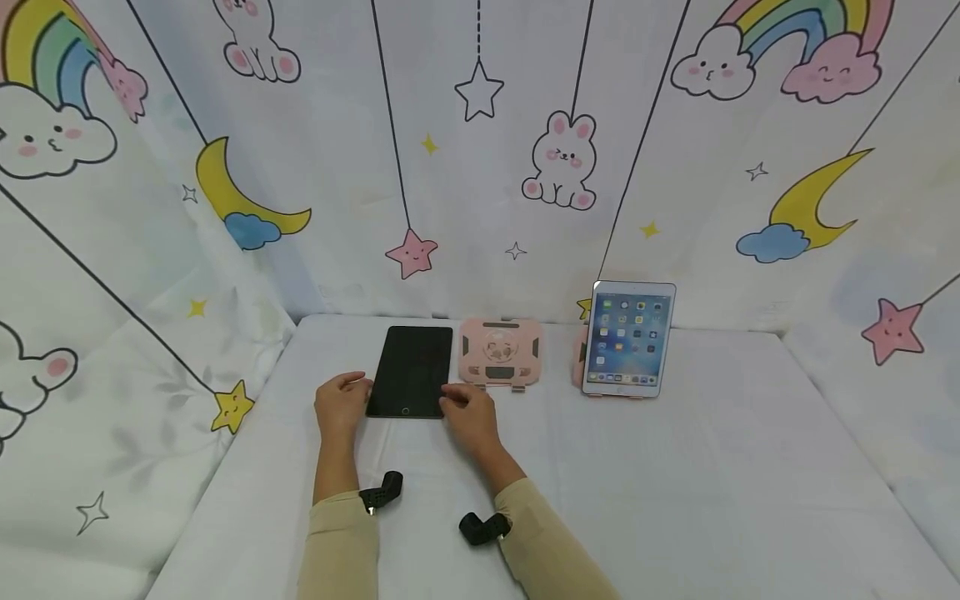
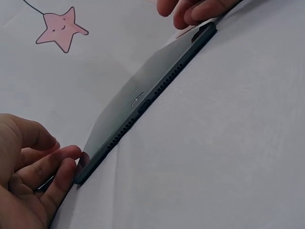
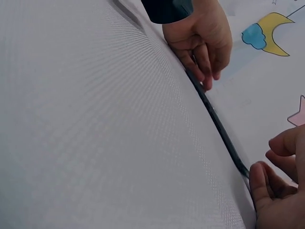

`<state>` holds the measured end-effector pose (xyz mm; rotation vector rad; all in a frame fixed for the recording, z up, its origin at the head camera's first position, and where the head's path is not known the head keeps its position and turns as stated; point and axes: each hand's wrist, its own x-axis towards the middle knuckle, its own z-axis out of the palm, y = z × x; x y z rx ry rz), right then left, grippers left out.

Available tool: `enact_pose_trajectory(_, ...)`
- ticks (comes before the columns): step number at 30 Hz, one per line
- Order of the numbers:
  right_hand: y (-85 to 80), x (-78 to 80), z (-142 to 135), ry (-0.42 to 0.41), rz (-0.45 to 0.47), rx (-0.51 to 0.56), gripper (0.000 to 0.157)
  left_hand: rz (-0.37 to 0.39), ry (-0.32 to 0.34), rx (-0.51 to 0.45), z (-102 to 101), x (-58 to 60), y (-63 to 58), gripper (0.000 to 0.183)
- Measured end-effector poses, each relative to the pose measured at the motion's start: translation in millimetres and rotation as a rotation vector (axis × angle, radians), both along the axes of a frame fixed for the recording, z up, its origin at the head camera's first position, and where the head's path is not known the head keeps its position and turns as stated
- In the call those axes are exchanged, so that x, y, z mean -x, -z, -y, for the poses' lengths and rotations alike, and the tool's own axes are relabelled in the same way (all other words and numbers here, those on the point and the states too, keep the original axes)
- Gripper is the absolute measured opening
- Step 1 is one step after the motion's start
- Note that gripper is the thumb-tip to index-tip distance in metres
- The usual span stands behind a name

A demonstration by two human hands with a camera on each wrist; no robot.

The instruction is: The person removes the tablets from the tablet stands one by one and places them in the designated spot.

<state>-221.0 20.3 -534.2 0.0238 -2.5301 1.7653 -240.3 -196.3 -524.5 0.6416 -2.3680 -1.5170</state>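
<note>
A dark tablet (image 1: 411, 371) with a black screen lies face up on the white cloth between my hands, its home button toward me. My left hand (image 1: 342, 404) is at its left side, bent fingertips touching the near left corner in the left wrist view. Across from it, my right hand (image 1: 471, 415) has its fingertips right at the right edge, near the front corner. In the right wrist view the tablet shows as a thin dark edge (image 3: 221, 131) between the two hands. No finger is seen wrapped round it.
A pink tablet case (image 1: 500, 375) lies just right of the dark tablet. Farther right, a white tablet (image 1: 628, 337) with a lit screen of icons leans upright, pink showing behind it. A printed cloth backdrop (image 1: 480, 192) hangs behind the table (image 1: 675, 500).
</note>
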Motion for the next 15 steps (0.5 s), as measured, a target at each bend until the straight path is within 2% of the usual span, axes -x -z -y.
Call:
enact_pose_trajectory(5, 1.0, 1.4, 1, -0.025, 0.018, 0.026, 0.021, -0.063, -0.025, -0.082, 0, 0.3, 0.1, 0.028)
enact_pose_trajectory(10, -10.5, 1.6, -3, -0.053, -0.004, 0.093, 0.023, -0.206, -0.033, -0.18, -7, 4.6, -3.2, 0.026)
enact_pose_trajectory(13, -21.3, 4.2, -10, -0.052, -0.05, 0.165, 0.024, -0.295, -0.027, -0.229, -15, 6.6, -10.0, 0.023)
enact_pose_trajectory(15, -28.5, 7.5, -16, -0.044, -0.096, 0.224, 0.022, -0.353, -0.008, -0.298, -21, 7.2, -17.5, 0.023)
